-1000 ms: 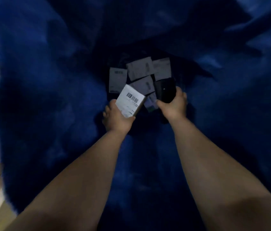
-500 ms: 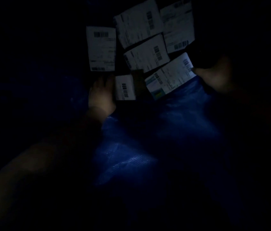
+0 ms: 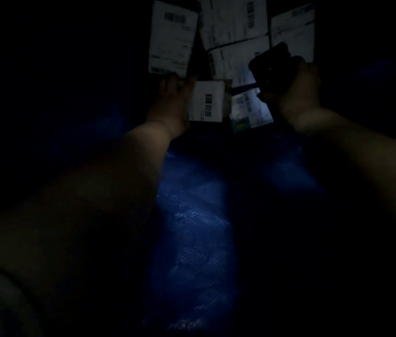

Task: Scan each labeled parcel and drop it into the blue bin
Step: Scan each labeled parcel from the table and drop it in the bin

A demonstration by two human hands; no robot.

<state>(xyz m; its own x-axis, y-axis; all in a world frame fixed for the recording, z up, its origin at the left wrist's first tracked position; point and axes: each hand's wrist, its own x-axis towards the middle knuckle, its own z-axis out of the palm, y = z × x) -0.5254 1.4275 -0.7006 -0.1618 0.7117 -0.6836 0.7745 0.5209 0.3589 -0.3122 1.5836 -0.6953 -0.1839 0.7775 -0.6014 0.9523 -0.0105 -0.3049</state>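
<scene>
- Reaching into the blue bin: both bare forearms extend down into it; the view is very dark, and only a patch of woven blue wall between the arms catches light.
- Left hand: fingers wrapped round the left edge of a small parcel, label up with the barcode facing the camera. The fingertips are lost in shadow behind the box, so how far they curl under it cannot be told. Whether the small parcel rests on the pile or is lifted clear of it cannot be told either.
- Just beyond the left hand lies a tall parcel label, flat, its lower edge meeting the knuckles (contact or mere overlap in view: unclear).
- Centre: more labeled parcels lie crowded at the bin bottom, edges overlapping; the topmost are cut off by the frame edge. Print is blurred and unreadable.
- A label with a green-tinted corner lies just right of the small parcel, partly hidden by the right hand.
- Right hand: fingers closed tight round a black scanner, which covers parts of two labels behind it. One small light dot shows on its body; its shape is otherwise hard to make out.
</scene>
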